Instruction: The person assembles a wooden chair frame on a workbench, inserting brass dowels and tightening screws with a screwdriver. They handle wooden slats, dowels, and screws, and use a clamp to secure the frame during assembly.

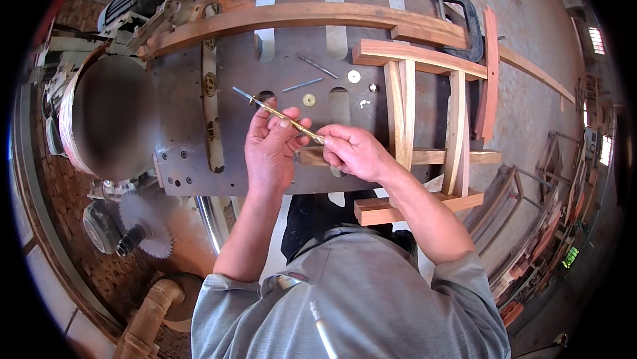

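Observation:
Both my hands hold one long threaded rod (pixel 279 115), brass-coloured in the middle and silvery at its far left end. My left hand (pixel 269 150) pinches it near the middle. My right hand (pixel 355 152) grips its near end at the fingertips. The rod hangs slanted over a dark metal work plate (pixel 232 87) with slots. Just right of my hands lies a wooden chair-back frame (pixel 424 107) made of curved rails and upright slats. Loose on the plate beyond my hands are two thin rods (pixel 312 75), a brass washer (pixel 309 99), a pale washer (pixel 353 76) and a small nut (pixel 373 87).
A long curved wooden rail (pixel 292 20) lies across the plate's far side, held by a black clamp (pixel 468 24). A circular saw blade (pixel 142 233) and motor stand at lower left. A blurred round shape (pixel 109 120) sits at left. More wooden frames (pixel 524 226) stand at right.

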A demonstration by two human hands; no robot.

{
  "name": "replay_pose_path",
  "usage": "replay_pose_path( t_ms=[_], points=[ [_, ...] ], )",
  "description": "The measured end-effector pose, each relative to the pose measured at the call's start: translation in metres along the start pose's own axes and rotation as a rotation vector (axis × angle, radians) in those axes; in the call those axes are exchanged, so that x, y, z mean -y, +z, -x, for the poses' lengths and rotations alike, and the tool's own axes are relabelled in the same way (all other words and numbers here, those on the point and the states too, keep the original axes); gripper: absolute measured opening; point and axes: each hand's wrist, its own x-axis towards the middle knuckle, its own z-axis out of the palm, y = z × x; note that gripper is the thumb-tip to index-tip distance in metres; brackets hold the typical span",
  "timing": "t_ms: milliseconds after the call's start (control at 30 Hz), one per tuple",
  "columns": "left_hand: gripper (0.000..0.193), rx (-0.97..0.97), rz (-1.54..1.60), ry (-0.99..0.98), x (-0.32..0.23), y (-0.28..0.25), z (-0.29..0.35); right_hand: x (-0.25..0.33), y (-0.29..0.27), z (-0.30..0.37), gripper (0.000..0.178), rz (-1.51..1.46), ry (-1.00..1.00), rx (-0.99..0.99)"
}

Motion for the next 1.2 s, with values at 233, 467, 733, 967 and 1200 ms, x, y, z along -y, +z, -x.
replay_pose_path(
  t_ms=[233,467,733,967,1200],
  points=[
    [0.03,0.061,0.029,-0.014,0.003,-0.001,0.0,0.0,-0.002,0.003,0.023,-0.104,0.017,0.021],
    [0.027,0.044,0.021,-0.031,0.009,0.0,0.011,-0.008,0.001,0.004,0.022,-0.186,-0.013,0.074],
    [0.028,0.044,0.021,-0.003,0.018,-0.005,0.023,-0.021,0.008,0.009,0.024,-0.246,-0.009,0.029],
    [0.03,0.01,-0.007,0.028,0.02,0.0,0.027,-0.016,0.007,0.016,0.024,-0.375,0.07,0.03],
    [0.024,0.051,-0.013,-0.031,0.022,0.009,0.028,-0.023,-0.003,0.02,0.025,-0.683,0.189,0.058]
  ],
)
